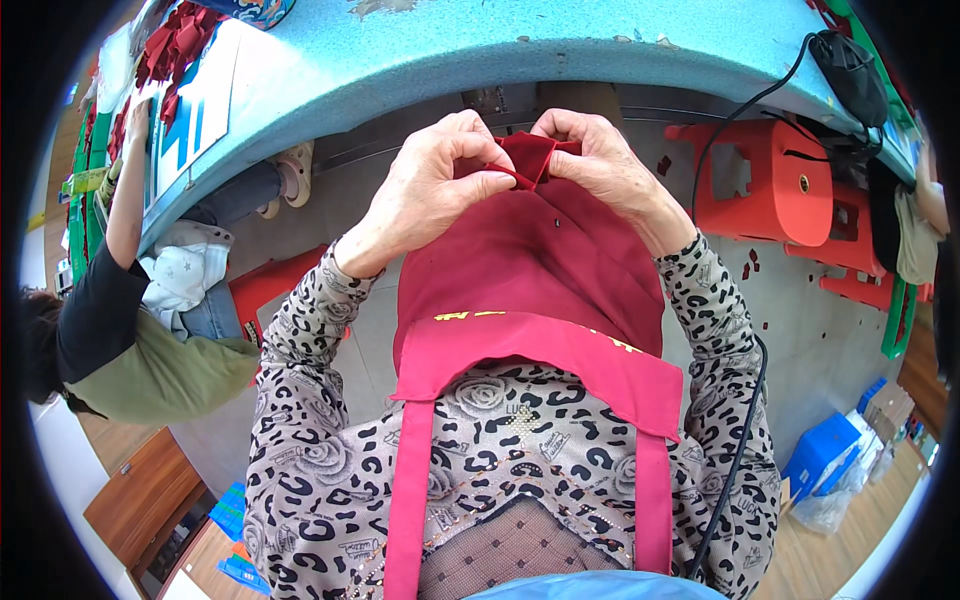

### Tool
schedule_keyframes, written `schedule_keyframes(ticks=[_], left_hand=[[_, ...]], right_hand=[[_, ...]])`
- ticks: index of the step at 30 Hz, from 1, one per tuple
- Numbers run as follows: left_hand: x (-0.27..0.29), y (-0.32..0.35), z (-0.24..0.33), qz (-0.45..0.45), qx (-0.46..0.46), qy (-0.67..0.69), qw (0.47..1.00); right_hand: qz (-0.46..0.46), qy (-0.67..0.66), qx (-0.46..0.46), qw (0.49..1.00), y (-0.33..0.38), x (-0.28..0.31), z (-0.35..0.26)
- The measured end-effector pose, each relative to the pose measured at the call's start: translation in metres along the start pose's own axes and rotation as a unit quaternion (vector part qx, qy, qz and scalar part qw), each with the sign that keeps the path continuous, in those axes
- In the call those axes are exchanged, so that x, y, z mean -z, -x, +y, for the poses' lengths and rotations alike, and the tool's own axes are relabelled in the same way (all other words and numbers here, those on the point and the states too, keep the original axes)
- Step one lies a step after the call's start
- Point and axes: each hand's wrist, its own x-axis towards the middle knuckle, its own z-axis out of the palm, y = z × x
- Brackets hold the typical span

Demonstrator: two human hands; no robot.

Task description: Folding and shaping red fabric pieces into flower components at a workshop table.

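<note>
A small dark red velvety piece of cloth (528, 157) is stretched between my two hands, just above my lap and in front of the table edge. My left hand (440, 180) pinches its left side between thumb and forefinger. At the other side, my right hand (602, 165) is closed on the cloth with thumb and bent fingers. A fold stands up between the fingertips; whether the piece is a pouch or a flat scrap I cannot tell. Below it spreads my crimson apron (530, 265).
A light blue table (480, 45) curves across the front. Red stools (765, 185) stand at the right, with dark red scraps on the floor. Left, a co-worker (150, 340) sits near piled red cloth (178, 45). A black pouch (848, 78) and cable lie at the table's right.
</note>
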Motion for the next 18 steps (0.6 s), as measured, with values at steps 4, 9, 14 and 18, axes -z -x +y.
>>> schedule_keyframes(ticks=[4,9,14,18], left_hand=[[-0.0002,-0.0001,-0.0012,0.002,-0.004,-0.012,1.0],[0.0006,-0.0003,0.0006,0.003,0.004,0.0,1.0],[0.0021,-0.0003,-0.0012,0.002,0.023,0.021,1.0],[0.0048,-0.0011,-0.0036,-0.001,0.04,0.03,0.999]], right_hand=[[0.0,-0.009,0.006,1.0,-0.0001,-0.0009,-0.0011],[-0.005,0.003,0.001,1.0,-0.0006,0.0013,-0.0006],[-0.005,-0.003,-0.002,1.0,-0.0016,-0.0005,-0.0009],[0.0,-0.013,-0.011,1.0,-0.0035,-0.0025,-0.0017]])
